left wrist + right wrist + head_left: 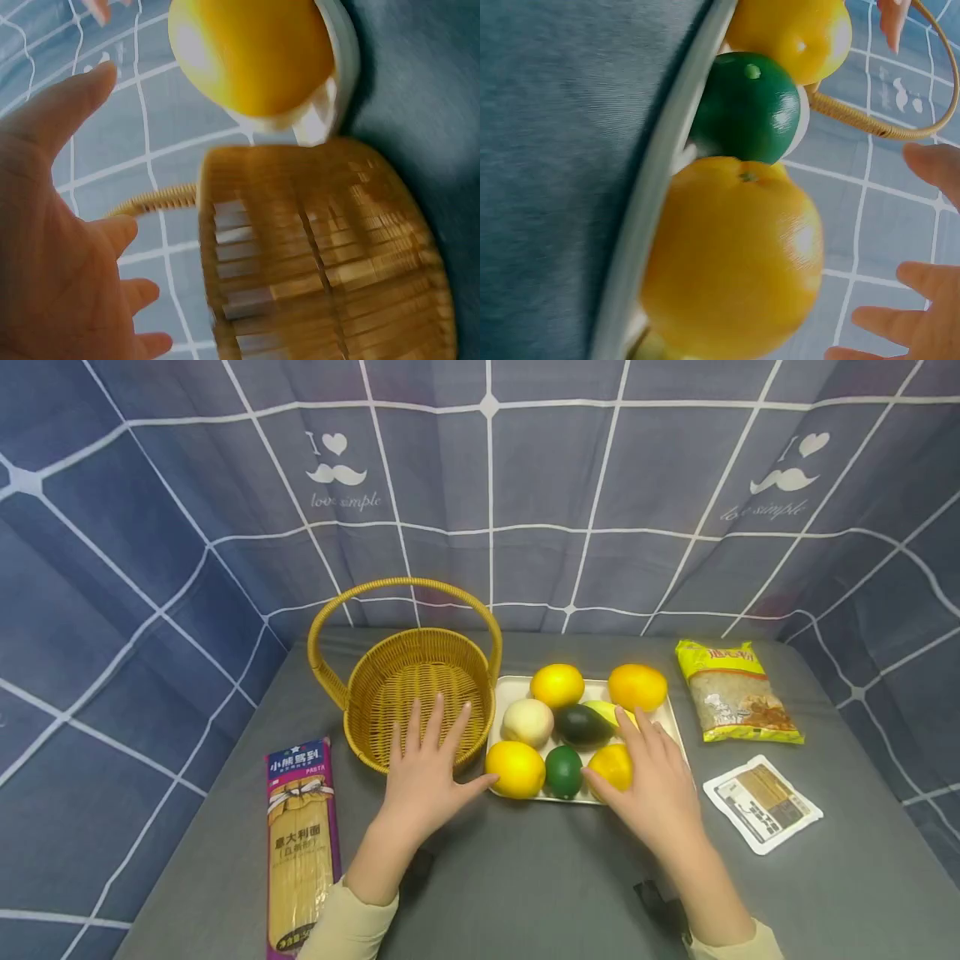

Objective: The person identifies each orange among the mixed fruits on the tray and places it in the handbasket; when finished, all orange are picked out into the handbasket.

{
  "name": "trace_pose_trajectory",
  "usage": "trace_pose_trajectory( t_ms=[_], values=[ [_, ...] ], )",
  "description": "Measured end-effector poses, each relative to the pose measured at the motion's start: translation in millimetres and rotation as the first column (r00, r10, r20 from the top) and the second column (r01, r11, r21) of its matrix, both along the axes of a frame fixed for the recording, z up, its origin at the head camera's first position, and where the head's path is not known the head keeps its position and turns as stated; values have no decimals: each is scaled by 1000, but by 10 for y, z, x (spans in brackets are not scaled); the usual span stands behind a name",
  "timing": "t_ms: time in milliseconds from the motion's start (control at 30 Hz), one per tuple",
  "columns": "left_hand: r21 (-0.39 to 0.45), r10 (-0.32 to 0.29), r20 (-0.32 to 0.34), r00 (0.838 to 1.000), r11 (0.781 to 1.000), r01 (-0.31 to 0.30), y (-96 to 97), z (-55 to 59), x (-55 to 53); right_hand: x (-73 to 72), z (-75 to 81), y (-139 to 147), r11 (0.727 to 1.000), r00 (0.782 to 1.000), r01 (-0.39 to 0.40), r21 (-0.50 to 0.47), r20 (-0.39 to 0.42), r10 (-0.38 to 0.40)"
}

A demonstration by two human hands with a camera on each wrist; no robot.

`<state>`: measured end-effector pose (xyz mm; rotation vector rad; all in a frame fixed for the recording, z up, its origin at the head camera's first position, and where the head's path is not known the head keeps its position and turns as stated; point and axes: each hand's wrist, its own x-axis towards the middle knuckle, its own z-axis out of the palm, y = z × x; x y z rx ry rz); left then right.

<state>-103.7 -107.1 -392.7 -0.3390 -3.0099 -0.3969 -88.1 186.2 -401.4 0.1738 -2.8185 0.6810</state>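
Observation:
My left hand [423, 785] hovers with fingers spread over the front of a round wicker basket [349, 700], whose inside shows bare weave. Its thumb points at a yellow fruit [516, 769] on a white tray [513, 687]. Over the tray's right side, my right hand [660, 789] has its fingers apart and holds nothing. Close by its thumb are an orange-yellow fruit [731, 259] and a round green fruit [746, 109]. Behind these lie a pale round fruit [527, 722], a dark green oval one [581, 725] and two more yellow fruits, one at the back right [637, 685].
A long pasta packet [303, 852] lies left of the basket. To the tray's right are a yellow bag [738, 693] and a flat white sealed pack [763, 804]. The basket's tall handle [408, 582] arches up before a blue checked curtain [540, 468].

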Motion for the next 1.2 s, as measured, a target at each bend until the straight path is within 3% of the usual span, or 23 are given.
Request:
trace_pose_trajectory(
  t_ms=[233,367,500,733,1067,1200],
  values=[
    [105,139,10,990,985,-139,-290,-118,72,100,-115,84,994,997,42,-99,63,-36],
    [191,241,23,970,952,-241,-468,-188,106,119,-157,81,993,995,42,-113,92,-31],
    [248,313,77,947,913,-322,-602,-258,125,120,-231,87,993,995,41,-110,94,-31],
    [328,326,192,926,868,-373,-688,-323,126,122,-386,129,994,994,66,-84,90,-58],
    [498,312,291,905,758,-421,-715,-384,100,76,-471,194,988,997,70,-136,36,-65],
    [515,315,318,894,735,-442,-705,-389,96,77,-472,201,984,995,94,-153,42,-88]
  ],
)
